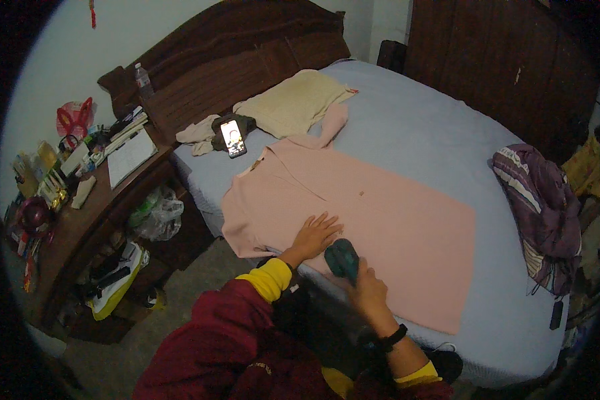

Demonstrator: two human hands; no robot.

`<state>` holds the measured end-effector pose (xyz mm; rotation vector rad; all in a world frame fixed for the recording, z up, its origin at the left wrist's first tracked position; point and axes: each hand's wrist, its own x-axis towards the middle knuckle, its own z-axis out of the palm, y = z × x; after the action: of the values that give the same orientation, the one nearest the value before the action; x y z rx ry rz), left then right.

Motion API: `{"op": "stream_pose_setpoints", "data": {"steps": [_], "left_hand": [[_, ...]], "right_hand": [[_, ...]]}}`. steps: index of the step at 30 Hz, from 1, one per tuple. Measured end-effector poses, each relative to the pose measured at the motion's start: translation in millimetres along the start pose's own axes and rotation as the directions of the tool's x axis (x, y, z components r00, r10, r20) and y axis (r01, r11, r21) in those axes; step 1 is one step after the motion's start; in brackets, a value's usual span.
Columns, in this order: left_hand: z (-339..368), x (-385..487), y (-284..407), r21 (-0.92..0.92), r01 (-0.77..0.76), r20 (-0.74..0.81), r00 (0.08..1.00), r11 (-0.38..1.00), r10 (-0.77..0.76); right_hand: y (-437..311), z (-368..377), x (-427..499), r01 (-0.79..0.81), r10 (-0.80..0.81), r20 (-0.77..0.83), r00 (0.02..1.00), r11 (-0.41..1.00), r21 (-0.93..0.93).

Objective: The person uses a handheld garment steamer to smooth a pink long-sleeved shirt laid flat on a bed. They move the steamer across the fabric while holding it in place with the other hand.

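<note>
A pale pink short-sleeved top (pixel 390 215) lies spread on the bed, its neckline towards the desk side. One sleeve reaches up near the pillow. Flat on the cloth rests my left hand (pixel 316 237), fingers spread and holding nothing. My right hand (pixel 370 290) grips the handle of a dark green brush-like tool (pixel 342 258) with a rounded oval head. That head is at the garment's near side, just below my left fingers. Its underside is hidden, so I cannot tell whether it touches the cloth.
Beyond the top are a cream pillow (pixel 295 102) and a lit phone (pixel 233 139) on dark cloth. A purple jacket (pixel 540 210) hangs over the bed's right edge. The cluttered wooden desk (pixel 91 220) stands left, with a plastic bag (pixel 161 215) beneath its top.
</note>
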<state>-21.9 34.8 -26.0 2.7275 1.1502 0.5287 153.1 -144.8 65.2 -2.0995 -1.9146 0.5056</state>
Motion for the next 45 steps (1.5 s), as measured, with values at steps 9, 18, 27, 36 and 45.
{"op": "stream_pose_setpoints", "data": {"steps": [9,18,27,36,45], "left_hand": [[1.2,1.7,-0.2,-0.012,0.029,0.024,0.999,1.000,-0.029],[2.4,1.5,-12.4,-0.265,0.115,0.019,0.993,0.958,-0.114],[-1.9,-1.6,-2.7,-0.218,0.107,-0.021,0.993,0.970,-0.114],[-1.4,-1.7,-0.6,-0.201,0.083,-0.053,0.994,0.976,-0.095],[-7.3,-1.4,3.7,-0.156,0.089,-0.024,0.995,0.984,-0.093]], "right_hand": [[8.6,-11.4,-3.2,0.123,-0.109,0.160,0.981,0.990,-0.075],[8.2,-1.8,-3.8,0.231,-0.221,0.123,0.968,0.970,-0.079],[1.0,-14.0,-8.2,0.120,-0.113,0.161,0.980,0.992,-0.029],[17.2,-27.6,-15.0,0.152,-0.146,0.201,0.969,0.988,-0.016],[55.7,-35.5,1.1,-0.022,0.026,0.036,0.999,0.994,-0.104]]}}
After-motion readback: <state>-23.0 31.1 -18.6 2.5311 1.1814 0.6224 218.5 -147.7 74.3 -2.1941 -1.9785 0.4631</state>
